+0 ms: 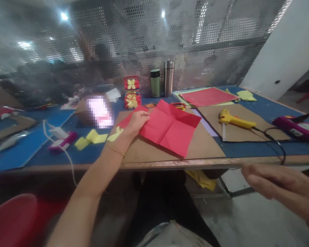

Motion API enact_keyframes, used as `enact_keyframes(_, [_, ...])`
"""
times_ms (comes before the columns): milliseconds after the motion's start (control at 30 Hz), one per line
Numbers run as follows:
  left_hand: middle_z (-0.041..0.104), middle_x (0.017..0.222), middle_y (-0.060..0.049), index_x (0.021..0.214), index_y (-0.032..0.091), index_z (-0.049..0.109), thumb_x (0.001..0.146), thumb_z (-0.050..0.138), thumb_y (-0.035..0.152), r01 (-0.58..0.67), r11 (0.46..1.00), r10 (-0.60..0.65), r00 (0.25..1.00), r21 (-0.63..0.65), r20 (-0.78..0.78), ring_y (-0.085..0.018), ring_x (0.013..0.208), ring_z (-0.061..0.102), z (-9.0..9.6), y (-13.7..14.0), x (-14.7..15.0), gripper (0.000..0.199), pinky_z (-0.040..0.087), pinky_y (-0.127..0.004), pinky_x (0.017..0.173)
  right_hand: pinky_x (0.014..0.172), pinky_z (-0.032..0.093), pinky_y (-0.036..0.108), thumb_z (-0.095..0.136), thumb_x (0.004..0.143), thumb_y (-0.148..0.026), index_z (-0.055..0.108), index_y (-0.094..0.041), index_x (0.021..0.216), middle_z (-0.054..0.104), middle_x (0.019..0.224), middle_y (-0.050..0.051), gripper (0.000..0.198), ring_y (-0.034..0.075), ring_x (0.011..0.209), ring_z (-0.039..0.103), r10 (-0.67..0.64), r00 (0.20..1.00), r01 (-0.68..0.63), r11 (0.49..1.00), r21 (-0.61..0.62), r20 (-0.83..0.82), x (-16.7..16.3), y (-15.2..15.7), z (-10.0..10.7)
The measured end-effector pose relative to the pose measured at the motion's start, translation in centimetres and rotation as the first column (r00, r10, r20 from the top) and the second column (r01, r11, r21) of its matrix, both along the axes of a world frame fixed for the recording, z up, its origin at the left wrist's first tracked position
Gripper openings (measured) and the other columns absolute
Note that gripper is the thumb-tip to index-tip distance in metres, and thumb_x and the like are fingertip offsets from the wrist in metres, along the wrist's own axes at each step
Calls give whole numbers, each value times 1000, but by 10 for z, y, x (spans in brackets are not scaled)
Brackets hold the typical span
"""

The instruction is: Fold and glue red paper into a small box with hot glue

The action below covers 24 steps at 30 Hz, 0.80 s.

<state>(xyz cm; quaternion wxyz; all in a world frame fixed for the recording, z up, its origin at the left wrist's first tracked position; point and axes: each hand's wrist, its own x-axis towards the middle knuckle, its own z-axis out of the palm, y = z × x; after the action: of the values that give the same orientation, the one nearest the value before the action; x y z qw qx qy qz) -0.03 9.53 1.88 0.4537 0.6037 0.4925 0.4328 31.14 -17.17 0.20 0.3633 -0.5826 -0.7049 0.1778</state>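
Observation:
My left hand (pixel 138 120) is closed in a pinch at the left side of a creased sheet of red paper (pixel 173 128). Fold lines cross the sheet, and its far right part stands up from the cardboard (pixel 134 149) beneath. More red paper (pixel 130 116) shows just left of my fingers. Beside my left wrist lies a yellow paper bow (pixel 115 133). My right hand (pixel 275 185) is away from the paper, low at the right in front of the table edge. Motion smears its fingers, so I cannot see whether they hold anything.
A yellow glue gun (pixel 237 120) rests on cardboard at the right, its cord near a purple power strip (pixel 297 127). Behind stand a green cup (pixel 155 83), a steel flask (pixel 169 79) and small red boxes (pixel 132 92) with yellow bows. Left are a phone (pixel 100 111) and yellow pieces (pixel 91 139).

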Motion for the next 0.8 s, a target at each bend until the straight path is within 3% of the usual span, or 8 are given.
enact_keyframes(67, [68, 72, 0, 98, 12, 74, 72, 63, 8, -27, 999, 27, 999, 18, -17, -11, 63, 58, 2, -6, -1, 28, 44, -23, 63, 42, 49, 25, 54, 96, -56, 60, -25, 60, 61, 56, 2, 48, 16, 46, 59, 83, 996, -84, 993, -82, -23, 4, -22, -15])
enact_keyframes(167, [69, 75, 0, 128, 14, 69, 76, 63, 8, -19, 999, 22, 998, 36, -59, -10, 61, 56, 5, -24, -10, 53, 42, -23, 61, 49, 55, 23, 59, 96, -51, 72, -26, 84, 73, 71, 3, 30, 17, 56, 69, -36, 999, 35, 999, 28, 39, 2, -36, -22])
enact_keyframes(333, [77, 104, -9, 118, 13, 76, 80, 69, 19, -32, 998, 32, 999, -58, 5, -18, 90, 68, -1, -90, -35, 38, 52, -28, 76, 49, 49, 21, 59, 100, -34, 59, -24, 76, 61, 64, -1, 27, 12, 51, 58, -100, 982, 43, 945, 326, 158, -31, -13, -21])
enact_keyframes(400, [77, 114, -12, 129, 13, 71, 83, 74, 27, 29, 989, -21, 998, -143, 61, -23, 105, 70, -6, -126, -40, 49, 54, -33, 89, 65, 57, 26, 58, 101, -30, 66, -22, 99, 70, 88, 6, 11, 17, 75, 69, -103, 973, 3, 901, 433, 209, -50, 10, -26])
enact_keyframes(467, [74, 126, -15, 144, 12, 61, 86, 76, 36, 147, 958, -110, 981, -246, 159, -26, 116, 69, -11, -160, -39, 65, 53, -37, 100, 85, 59, 36, 57, 100, -24, 63, -19, 124, 71, 113, 15, 25, 26, 104, 70, -141, 955, -30, 831, 556, 261, -68, 33, -34])
enact_keyframes(667, [50, 160, -15, 159, 27, 43, 85, 82, 35, 666, 660, -577, 745, -346, 334, -28, 147, 50, -4, -201, -36, 83, 46, -38, 115, 85, 56, 39, 54, 100, -13, 64, -18, 133, 70, 123, 17, 36, 25, 102, 69, -150, 942, -61, 803, 593, 301, -82, 77, -47])
enact_keyframes(733, [52, 158, -13, 155, 31, 49, 86, 82, 32, 736, 577, -698, 669, -353, 254, -28, 141, 57, 9, -192, -45, 77, 52, -38, 109, 78, 54, 35, 54, 101, -14, 69, -20, 122, 75, 111, 12, 27, 23, 95, 70, -96, 951, -95, 815, 571, 295, -75, 82, -49])
enact_keyframes(800, [75, 128, -15, 146, 25, 61, 88, 79, 34, 771, 512, -798, 590, -379, 123, -25, 109, 76, 21, -175, -58, 62, 60, -36, 95, 73, 51, 33, 55, 101, -16, 71, -22, 112, 77, 105, 8, 20, 20, 91, 70, -35, 957, -138, 819, 557, 289, -67, 84, -53])
